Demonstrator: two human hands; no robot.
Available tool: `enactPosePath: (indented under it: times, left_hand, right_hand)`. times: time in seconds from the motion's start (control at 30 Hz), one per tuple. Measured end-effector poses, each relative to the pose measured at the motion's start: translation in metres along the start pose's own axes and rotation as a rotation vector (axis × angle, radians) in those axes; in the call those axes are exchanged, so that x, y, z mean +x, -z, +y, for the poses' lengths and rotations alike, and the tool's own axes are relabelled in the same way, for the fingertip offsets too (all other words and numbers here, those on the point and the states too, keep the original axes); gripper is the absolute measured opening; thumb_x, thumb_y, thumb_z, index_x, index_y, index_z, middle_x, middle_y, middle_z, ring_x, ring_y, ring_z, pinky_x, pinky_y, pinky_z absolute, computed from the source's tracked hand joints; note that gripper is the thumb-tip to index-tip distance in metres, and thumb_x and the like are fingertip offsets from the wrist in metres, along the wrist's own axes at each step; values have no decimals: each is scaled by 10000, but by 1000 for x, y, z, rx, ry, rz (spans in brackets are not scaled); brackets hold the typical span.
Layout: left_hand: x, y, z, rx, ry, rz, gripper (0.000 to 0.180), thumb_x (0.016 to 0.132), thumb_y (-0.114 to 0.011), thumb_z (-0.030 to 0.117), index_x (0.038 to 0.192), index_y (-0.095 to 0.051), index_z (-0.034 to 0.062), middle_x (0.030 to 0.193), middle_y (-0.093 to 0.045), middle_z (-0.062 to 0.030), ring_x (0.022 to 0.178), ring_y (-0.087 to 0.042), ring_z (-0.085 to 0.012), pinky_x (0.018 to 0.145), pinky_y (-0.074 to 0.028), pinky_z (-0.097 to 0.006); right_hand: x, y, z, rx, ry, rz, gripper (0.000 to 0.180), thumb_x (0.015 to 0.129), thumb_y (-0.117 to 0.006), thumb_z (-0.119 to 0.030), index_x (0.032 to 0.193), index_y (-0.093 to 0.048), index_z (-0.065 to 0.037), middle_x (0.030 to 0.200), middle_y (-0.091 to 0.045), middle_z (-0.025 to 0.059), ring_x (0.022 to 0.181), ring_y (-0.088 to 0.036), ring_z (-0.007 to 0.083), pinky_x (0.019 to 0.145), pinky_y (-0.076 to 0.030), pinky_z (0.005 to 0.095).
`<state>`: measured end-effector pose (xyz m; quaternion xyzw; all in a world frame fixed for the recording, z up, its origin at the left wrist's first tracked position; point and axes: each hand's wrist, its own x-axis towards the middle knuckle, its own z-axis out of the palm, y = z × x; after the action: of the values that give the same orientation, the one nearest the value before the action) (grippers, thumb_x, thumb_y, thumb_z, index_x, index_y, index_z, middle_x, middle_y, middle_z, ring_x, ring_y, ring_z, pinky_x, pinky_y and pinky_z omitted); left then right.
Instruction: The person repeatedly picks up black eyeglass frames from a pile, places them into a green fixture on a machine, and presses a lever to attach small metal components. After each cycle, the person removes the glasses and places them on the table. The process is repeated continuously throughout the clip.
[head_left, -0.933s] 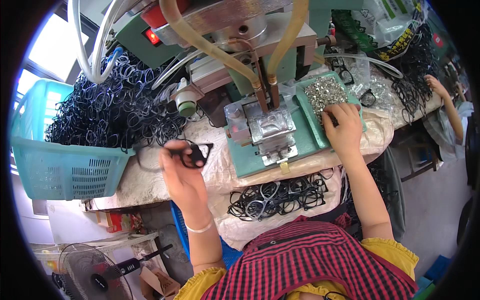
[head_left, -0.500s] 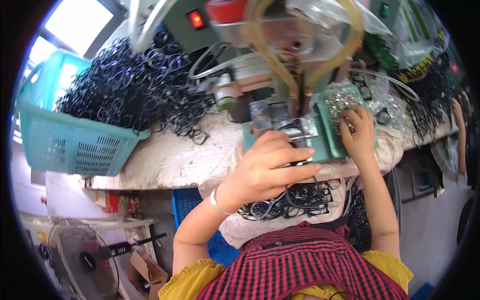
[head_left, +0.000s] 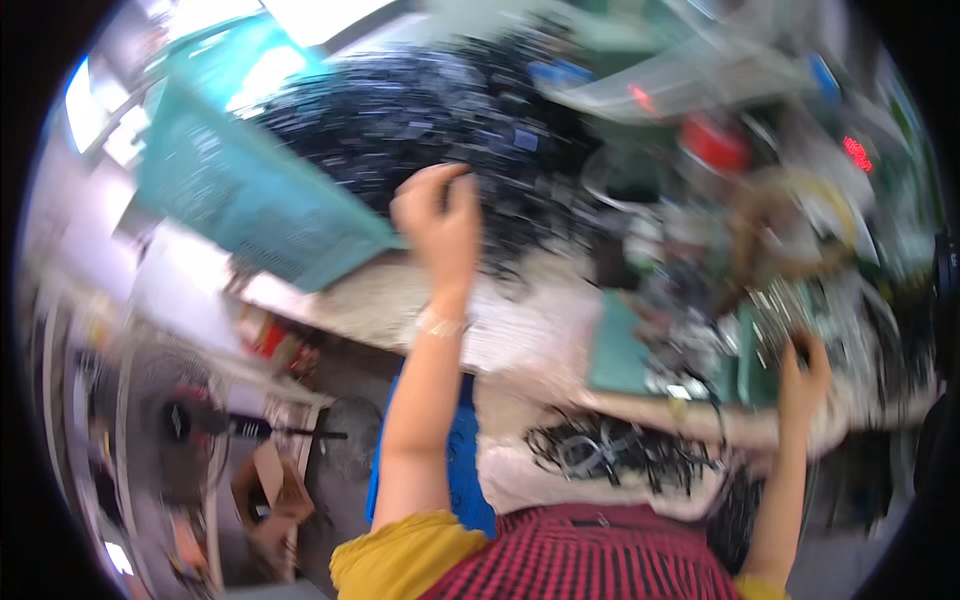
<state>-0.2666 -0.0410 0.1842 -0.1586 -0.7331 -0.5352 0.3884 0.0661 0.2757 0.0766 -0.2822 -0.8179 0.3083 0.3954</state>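
Observation:
My left hand (head_left: 440, 225) is raised in front of a large pile of thin black loops (head_left: 390, 120). Its fingers are bent, a gap shows between the tips, and nothing is visible in them, though motion blurs the view. At the right, my right hand (head_left: 807, 378) has its fingertips at a green tray (head_left: 747, 355) of small shiny metal pieces (head_left: 780, 310). Its thumb and fingers come together, and whatever they pinch is too blurred to make out. Left of the tray, a blurred metal fixture (head_left: 690, 345) sits on a green base (head_left: 615, 350), with a dark strip at its front.
A turquoise basket (head_left: 250, 190) leans beside the pile on the pale worktop (head_left: 400, 305). Behind the fixture are a tan hose (head_left: 840, 215) and a red object (head_left: 715, 142). More black loops (head_left: 620, 450) lie on cloth over my lap. A fan (head_left: 180, 420) stands lower left.
My left hand has left the fixture and swung left to the pile. My right hand remains at the metal pieces. The whole view has turned left, shifting the fixture rightward.

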Motion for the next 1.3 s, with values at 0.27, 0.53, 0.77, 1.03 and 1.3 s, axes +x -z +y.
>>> enactPosePath:
  times: [0.27, 0.53, 0.77, 1.03, 1.3]
  left_hand:
    - [59, -98, -70, 536, 236, -263, 428, 761, -763, 489, 863, -744, 74, 941, -683, -173, 870, -677, -371, 708, -544, -489]
    - [-33, -66, -58, 532, -292, -619, 149, 775, -767, 294, 806, -761, 149, 871, -653, -82, 792, -674, -284, 662, -538, -412]
    - [-47, -56, -22, 108, -332, -336, 30, 894, -664, 47, 911, -640, 40, 823, -601, -108, 702, -604, -256, 661, -488, -355]
    - [-126, -29, -14, -651, 559, -435, 145, 1001, -601, 115, 1115, -597, 27, 1000, -640, -71, 786, -654, -162, 692, -538, -268]
    - [-106, 5, 87, -1049, 206, -450, 157, 1012, -566, 91, 1143, -585, 7, 1052, -655, -144, 929, -664, -238, 761, -583, -352]
  right_hand:
    - [16, -18, 16, 300, -132, -82, 183, 931, -617, -33, 1106, -647, 11, 943, -656, 63, 847, -598, 141, 782, -478, 260]
    - [-44, 32, 47, -146, -49, 121, 154, 875, -625, 14, 1021, -674, 28, 954, -678, 109, 894, -627, 213, 846, -486, 328]
    - [-48, 55, -36, 84, -127, 61, 144, 791, -674, 19, 929, -709, 5, 934, -692, 109, 898, -650, 242, 837, -494, 345]
    - [17, -28, -105, 584, -88, -14, 305, 781, -721, -16, 1069, -625, 5, 935, -647, 44, 889, -620, 142, 825, -483, 281]
    - [11, -27, -128, 762, -168, -102, 426, 789, -716, 3, 1178, -542, 16, 973, -630, 37, 911, -598, 83, 856, -458, 243]
